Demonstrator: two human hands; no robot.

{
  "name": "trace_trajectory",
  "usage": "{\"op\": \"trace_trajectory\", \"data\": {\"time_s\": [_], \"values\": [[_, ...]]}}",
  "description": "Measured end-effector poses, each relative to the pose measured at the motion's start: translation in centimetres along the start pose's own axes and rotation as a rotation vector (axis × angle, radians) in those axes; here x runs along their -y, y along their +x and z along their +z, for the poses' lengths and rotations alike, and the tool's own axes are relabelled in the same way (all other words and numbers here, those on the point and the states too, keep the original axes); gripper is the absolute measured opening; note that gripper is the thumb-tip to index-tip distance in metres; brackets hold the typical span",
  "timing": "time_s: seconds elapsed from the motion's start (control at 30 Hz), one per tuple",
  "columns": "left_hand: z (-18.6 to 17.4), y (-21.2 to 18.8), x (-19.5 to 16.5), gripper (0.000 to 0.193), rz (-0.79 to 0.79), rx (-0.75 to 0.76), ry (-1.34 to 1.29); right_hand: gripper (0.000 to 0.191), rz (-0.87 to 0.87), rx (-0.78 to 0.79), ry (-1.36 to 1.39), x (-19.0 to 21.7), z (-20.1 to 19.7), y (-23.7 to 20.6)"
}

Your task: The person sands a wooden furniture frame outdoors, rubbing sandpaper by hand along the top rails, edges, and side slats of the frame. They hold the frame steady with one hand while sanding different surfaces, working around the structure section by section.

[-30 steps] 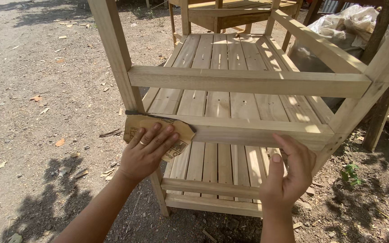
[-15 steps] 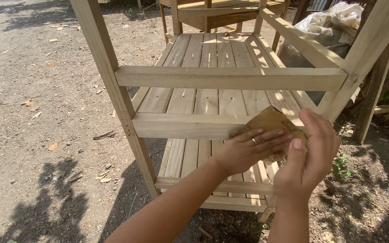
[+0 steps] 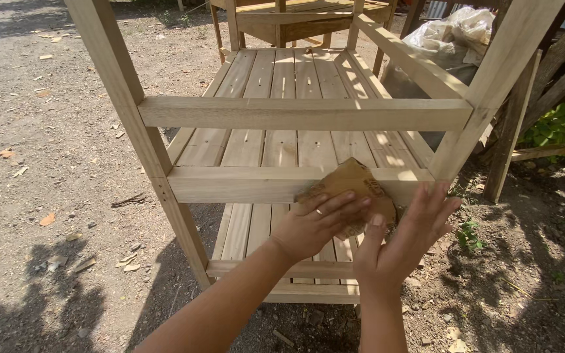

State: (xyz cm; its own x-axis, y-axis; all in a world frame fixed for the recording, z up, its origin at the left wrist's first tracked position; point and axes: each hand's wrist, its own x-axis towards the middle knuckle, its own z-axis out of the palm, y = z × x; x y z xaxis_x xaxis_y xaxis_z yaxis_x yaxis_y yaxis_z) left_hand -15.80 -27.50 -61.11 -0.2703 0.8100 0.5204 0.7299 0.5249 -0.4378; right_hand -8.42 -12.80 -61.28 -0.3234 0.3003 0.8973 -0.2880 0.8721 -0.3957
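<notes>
Two hands meet at the front rail [image 3: 243, 185] of the middle shelf, toward its right end near the right front post [image 3: 492, 85]. Your left hand [image 3: 315, 225] presses a folded sheet of sandpaper [image 3: 354, 186] flat against that rail, fingers spread over the sheet's lower half. Your right hand [image 3: 403, 238] stands just beside it, open with fingers fanned, its thumb touching the sandpaper's right edge; it grips nothing.

The sandpaper is a tan, paper-backed sheet, and it should feel light and limp, bending easily around the rail's corner. You would likely hold it best with a flat palm and spread fingers, since a pinch at one corner could crease or tear it.

The wooden shelf rack [image 3: 302, 111] is pale, unfinished timber: square posts, flat rails and slatted shelves [image 3: 282, 98] with narrow gaps between the boards. It looks stiff and rather heavy, standing on bare, gravelly ground [image 3: 47, 144] strewn with dry leaves and wood chips. Behind the rack's far right corner sits a pale plastic sack [image 3: 459, 33].
</notes>
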Motion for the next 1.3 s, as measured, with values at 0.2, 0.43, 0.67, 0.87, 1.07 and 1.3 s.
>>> {"op": "trace_trajectory", "data": {"time_s": [0.2, 0.43, 0.67, 0.87, 1.07, 1.3], "values": [[0.1, 5.3, -2.4, 0.059, 0.043, -0.094, 0.229, 0.056, 0.012, -0.133, 0.042, 1.3, -1.7, 1.9], [-5.6, -15.0, 8.7, 0.059, -0.409, -0.041, 0.361, 0.048, -0.099, -0.086, 0.068, 1.9, 0.1, 0.4], [-0.5, -1.9, 1.3, 0.066, -0.292, -0.148, 0.036, 0.036, -0.073, -0.048, 0.013, 2.2, -1.1, 0.7], [-1.8, 7.4, -2.6, 0.057, -0.214, -0.137, -0.206, 0.04, -0.07, -0.035, 0.054, 1.9, -1.3, 1.5], [-10.8, -9.3, 7.7, 0.041, -0.509, -0.188, 0.144, 0.036, -0.134, -0.071, 0.153, 1.9, 0.0, -0.3], [-6.6, -3.5, 3.1, 0.035, -0.482, -0.342, -0.095, 0.034, -0.138, -0.078, 0.154, 3.0, -0.3, -0.7]]}}
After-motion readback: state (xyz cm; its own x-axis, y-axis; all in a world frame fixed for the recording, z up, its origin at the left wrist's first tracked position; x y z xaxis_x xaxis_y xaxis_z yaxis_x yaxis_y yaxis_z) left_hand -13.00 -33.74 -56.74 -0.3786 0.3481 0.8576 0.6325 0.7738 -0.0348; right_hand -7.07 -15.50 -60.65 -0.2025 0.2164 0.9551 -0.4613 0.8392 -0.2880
